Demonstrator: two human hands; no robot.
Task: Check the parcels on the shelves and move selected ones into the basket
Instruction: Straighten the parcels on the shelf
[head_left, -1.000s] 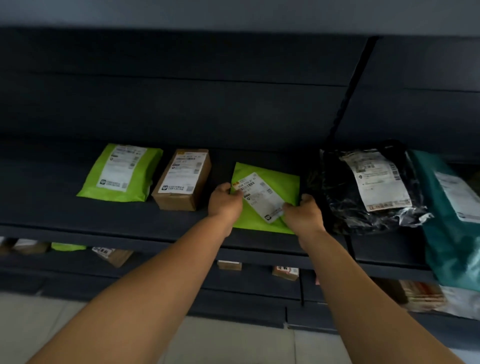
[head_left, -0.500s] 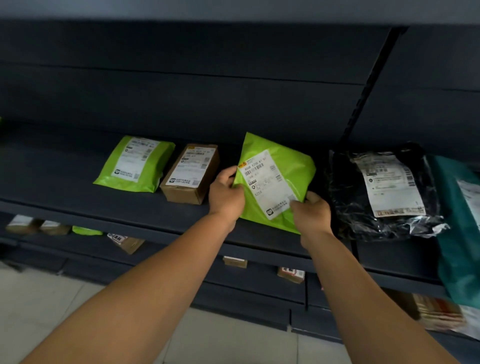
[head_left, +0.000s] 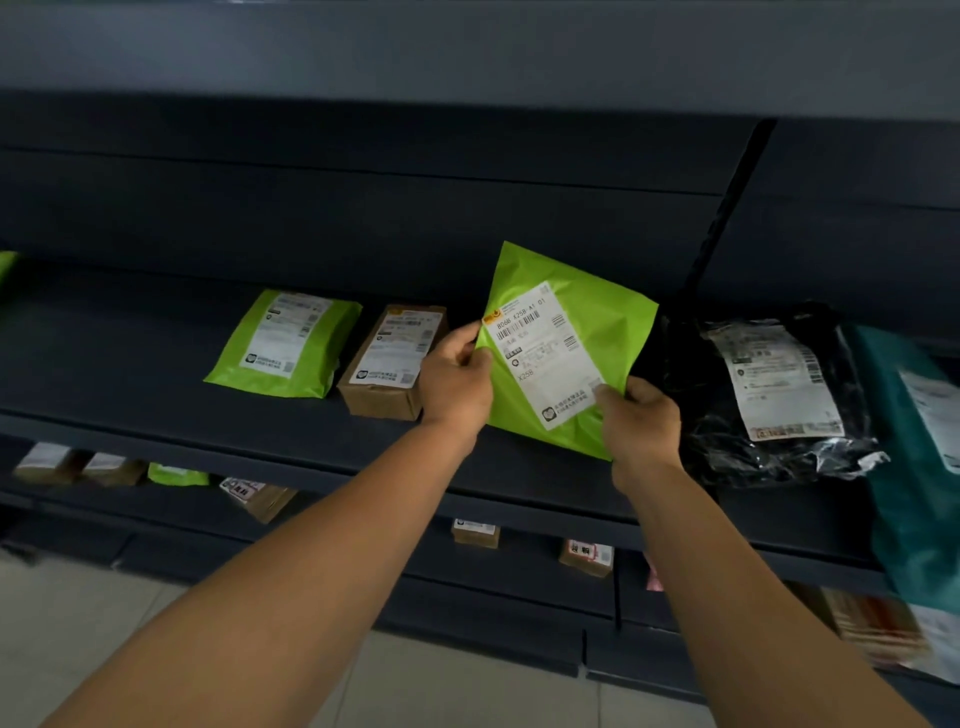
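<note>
Inspection step: left hand (head_left: 456, 375) and right hand (head_left: 640, 422) pinch the tilted green mailer (head_left: 592, 332) at centre frame, label (head_left: 543, 353) readable; next, probably, deciding basket or shelf (head_left: 156, 415).

The shelf (head_left: 130, 364) lies bare along its left stretch, giving open passage up to the green bag (head_left: 283, 345) lying flat. A cardboard box (head_left: 392, 361) sits just beside that bag, leaving only a narrow gap. Between the box and the black bag (head_left: 769, 395) both hands hold a green parcel (head_left: 561, 348) tilted up, filling that space. A teal bag (head_left: 914, 467) overhangs the shelf edge at far right. Above the parcels, the room under the upper shelf (head_left: 467, 52) stays open.
</note>
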